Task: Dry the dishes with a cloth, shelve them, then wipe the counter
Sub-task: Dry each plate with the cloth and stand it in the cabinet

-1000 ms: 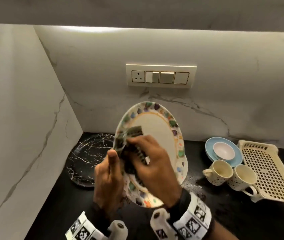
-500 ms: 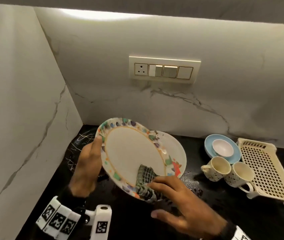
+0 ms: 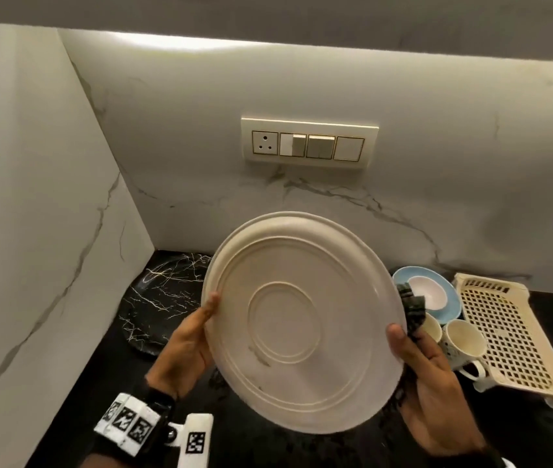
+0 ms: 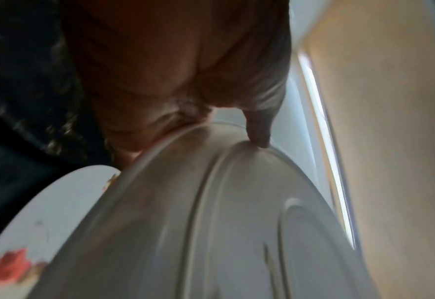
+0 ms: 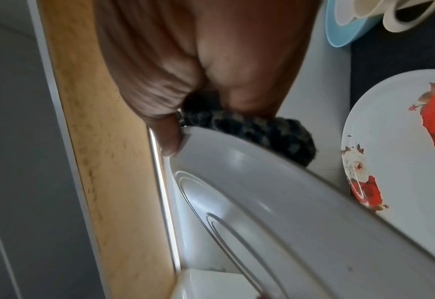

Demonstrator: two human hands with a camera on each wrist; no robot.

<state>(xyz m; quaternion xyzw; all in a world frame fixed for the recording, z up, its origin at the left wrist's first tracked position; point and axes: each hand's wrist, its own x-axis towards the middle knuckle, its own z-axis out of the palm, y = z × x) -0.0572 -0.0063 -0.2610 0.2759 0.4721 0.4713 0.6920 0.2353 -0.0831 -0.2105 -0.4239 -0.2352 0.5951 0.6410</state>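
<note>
— What did we see on the left?
— A dark marble board [image 3: 163, 298] lay on the black worktop [image 3: 66, 427] in the corner. Next to it our left hand [image 3: 185, 346] gripped the left edge of the big plate [image 3: 302, 322], thumb on its back.
— How was the plate?
— We held it up off the worktop, tilted, with its plain ringed back facing us.
— And the right side?
— Our right hand [image 3: 432, 383] gripped the other edge, thumb on the back, with the dark cloth [image 3: 412, 305] bunched between its fingers and the plate's front.
— What was past it?
— A blue plate [image 3: 450, 298] with a small white bowl [image 3: 427, 293] on it, two cups [image 3: 460, 341] and a cream basket tray [image 3: 511, 336].
— The wrist views showed a rose plate [image 5: 400, 161] beyond the held one.
</note>
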